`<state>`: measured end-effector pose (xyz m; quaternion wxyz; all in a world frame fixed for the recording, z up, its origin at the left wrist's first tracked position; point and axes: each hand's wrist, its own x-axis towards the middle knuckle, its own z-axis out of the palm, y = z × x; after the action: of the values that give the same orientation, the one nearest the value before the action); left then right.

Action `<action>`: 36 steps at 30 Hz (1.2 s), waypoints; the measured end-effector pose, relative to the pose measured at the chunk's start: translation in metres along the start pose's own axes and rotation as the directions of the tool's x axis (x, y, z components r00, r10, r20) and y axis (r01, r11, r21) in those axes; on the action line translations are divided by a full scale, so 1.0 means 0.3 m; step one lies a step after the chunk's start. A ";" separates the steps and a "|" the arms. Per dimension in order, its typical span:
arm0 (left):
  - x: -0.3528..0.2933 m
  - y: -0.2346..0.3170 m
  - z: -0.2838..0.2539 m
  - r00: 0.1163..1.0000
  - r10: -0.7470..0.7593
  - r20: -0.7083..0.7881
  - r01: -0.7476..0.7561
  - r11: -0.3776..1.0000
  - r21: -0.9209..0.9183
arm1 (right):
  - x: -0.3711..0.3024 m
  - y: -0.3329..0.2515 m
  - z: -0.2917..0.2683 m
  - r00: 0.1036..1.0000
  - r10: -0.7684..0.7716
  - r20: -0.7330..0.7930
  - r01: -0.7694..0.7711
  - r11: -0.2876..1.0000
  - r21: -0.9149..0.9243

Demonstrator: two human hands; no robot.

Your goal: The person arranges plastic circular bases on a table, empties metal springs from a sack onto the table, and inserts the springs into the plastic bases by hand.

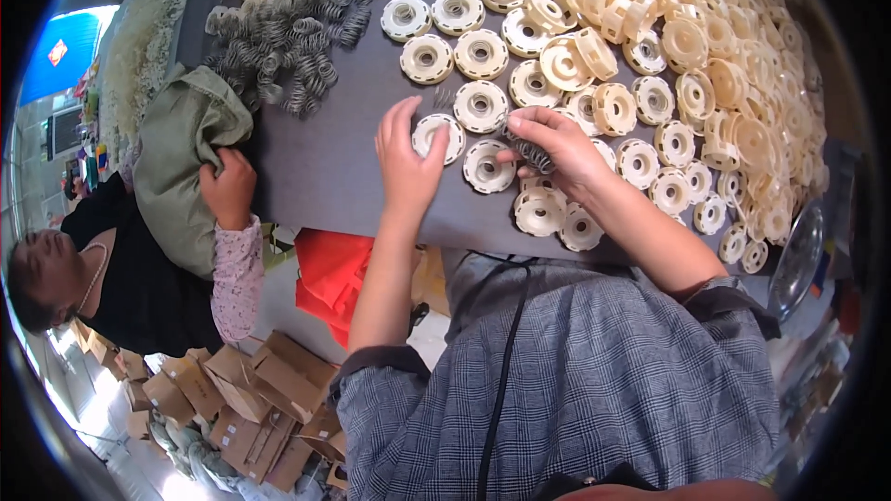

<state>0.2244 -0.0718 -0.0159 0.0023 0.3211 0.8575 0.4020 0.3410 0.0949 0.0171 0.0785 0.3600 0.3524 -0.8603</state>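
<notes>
My left hand (408, 158) rests at the left side of a cream plastic ring (452, 148) on the dark table. Its fingers are stretched and apart, and the thumb lies over the ring. My right hand (566, 148) is closed around a few metal coil springs (533, 157), with thumb and forefinger pinched at their upper end. Below the springs, another cream ring (490, 167) lies flat. Just above my left thumb, a loose spring (444, 96) stands on the table. Rows of rings with springs in their centres, such as one ring (481, 54), lie farther off.
A heap of cream plastic parts (724, 83) covers the right side. At far left is a pile of dark springs (288, 42). A person at left grips a green cloth (190, 139) by the table's edge. Cardboard boxes (260, 390) and a red bag (329, 283) are below.
</notes>
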 end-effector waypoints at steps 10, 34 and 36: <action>0.041 -0.006 -0.033 0.999 -0.029 -0.029 0.027 0.997 -0.074 | -0.058 0.007 -0.020 0.998 -0.059 0.012 0.059 0.998 -0.003; -0.201 0.055 0.083 0.997 -0.073 0.002 0.071 0.973 0.218 | 0.019 0.035 0.056 0.983 -0.083 -0.165 0.087 0.996 0.018; -0.171 0.047 0.081 0.992 -0.125 0.001 0.122 0.964 0.235 | 0.059 0.009 0.086 0.965 -0.128 -0.227 0.134 0.991 0.009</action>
<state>0.2795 -0.0768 -0.0357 -0.0036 0.2683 0.9173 0.2943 0.3146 0.0780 0.0164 -0.0235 0.4323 0.3717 -0.8212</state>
